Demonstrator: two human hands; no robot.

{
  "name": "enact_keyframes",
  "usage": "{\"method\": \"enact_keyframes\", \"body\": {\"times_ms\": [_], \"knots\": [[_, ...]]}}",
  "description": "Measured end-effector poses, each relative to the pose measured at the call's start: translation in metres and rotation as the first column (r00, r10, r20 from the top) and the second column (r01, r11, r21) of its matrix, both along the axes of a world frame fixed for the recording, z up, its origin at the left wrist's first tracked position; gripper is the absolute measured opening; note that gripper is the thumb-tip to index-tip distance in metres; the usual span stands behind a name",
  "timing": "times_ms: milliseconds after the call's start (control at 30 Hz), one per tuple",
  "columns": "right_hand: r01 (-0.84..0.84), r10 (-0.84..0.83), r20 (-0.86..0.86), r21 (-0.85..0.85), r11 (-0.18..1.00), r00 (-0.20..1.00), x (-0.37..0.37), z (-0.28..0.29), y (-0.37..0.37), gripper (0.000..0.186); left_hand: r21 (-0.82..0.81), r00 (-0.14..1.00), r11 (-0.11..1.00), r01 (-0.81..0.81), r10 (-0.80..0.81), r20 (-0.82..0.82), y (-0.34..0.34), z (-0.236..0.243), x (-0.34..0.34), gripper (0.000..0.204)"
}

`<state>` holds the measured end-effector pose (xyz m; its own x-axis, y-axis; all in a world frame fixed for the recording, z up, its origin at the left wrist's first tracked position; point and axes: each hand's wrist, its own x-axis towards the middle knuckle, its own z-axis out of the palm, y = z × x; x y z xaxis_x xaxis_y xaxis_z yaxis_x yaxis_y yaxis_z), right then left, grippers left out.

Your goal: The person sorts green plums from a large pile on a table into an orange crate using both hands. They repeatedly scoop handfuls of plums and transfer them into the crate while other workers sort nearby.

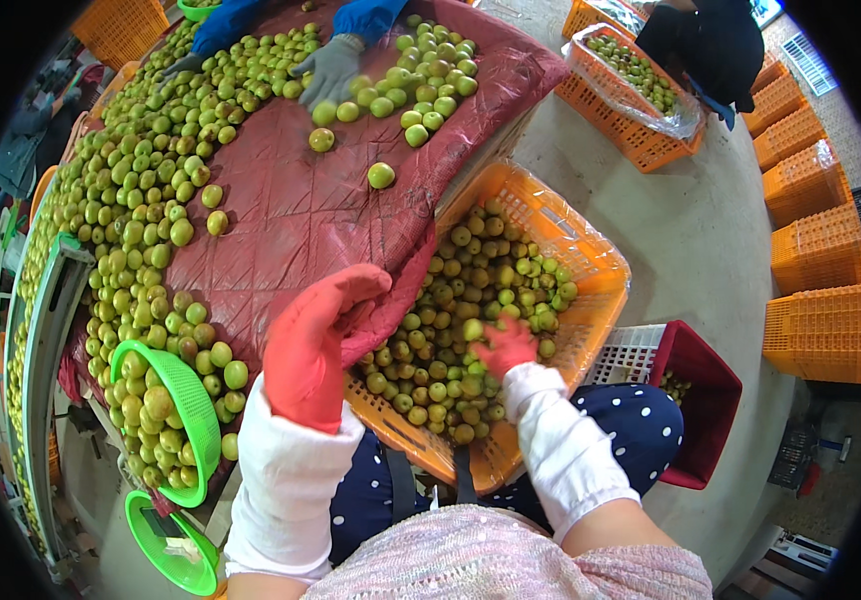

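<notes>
Green-brown fruit (pixel 438 370), loose, heaped in an orange crate (pixel 599 285) before the person's knees, beneath and left of the right hand (pixel 511 348), red-gloved, fingers splayed, one paler fruit (pixel 474 329) at their tips, contact unclear. Left hand (pixel 309 345), red-gloved, fingers half curled, beside the crate at the edge of a maroon quilted cover (pixel 271 190), hold cannot be told. Beyond: green basket (pixel 201 415); co-worker's grey-gloved hand (pixel 333 72).

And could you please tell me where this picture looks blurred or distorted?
In the head view, the right hand looks slightly motion-blurred, as do some fruits by the co-worker's grey glove; in the same view, the row of orange crates bends along the rim, and the corners go black.
</notes>
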<state>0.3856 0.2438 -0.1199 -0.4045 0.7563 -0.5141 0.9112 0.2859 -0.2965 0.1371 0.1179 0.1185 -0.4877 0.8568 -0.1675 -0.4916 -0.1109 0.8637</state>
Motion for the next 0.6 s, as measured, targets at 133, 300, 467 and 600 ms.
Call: {"method": "enact_keyframes", "body": {"times_ms": [133,300,467,600], "knots": [[-0.267,0.27,0.082,-0.043,0.963,0.959,-0.001,-0.004,-0.077,0.062,-0.006,0.999,1.0,-0.018,0.018,0.045,0.007,-0.013,-0.005,0.036],[-0.446,0.452,0.027,-0.122,0.887,0.892,-0.011,0.02,-0.13,0.071,-0.068,0.983,0.989,-0.134,0.142,0.116,0.018,-0.005,-0.001,0.032],[-0.414,0.339,-0.267,-0.317,0.853,0.902,0.016,-0.001,-0.136,0.07,-0.093,0.963,0.964,-0.25,0.257,0.075,0.023,-0.02,-0.012,0.023],[-0.32,0.207,-0.264,-0.524,0.789,0.942,0.008,0.007,-0.126,0.055,0.036,0.943,0.97,-0.241,0.243,-0.226,0.011,-0.044,-0.025,0.021]]}}
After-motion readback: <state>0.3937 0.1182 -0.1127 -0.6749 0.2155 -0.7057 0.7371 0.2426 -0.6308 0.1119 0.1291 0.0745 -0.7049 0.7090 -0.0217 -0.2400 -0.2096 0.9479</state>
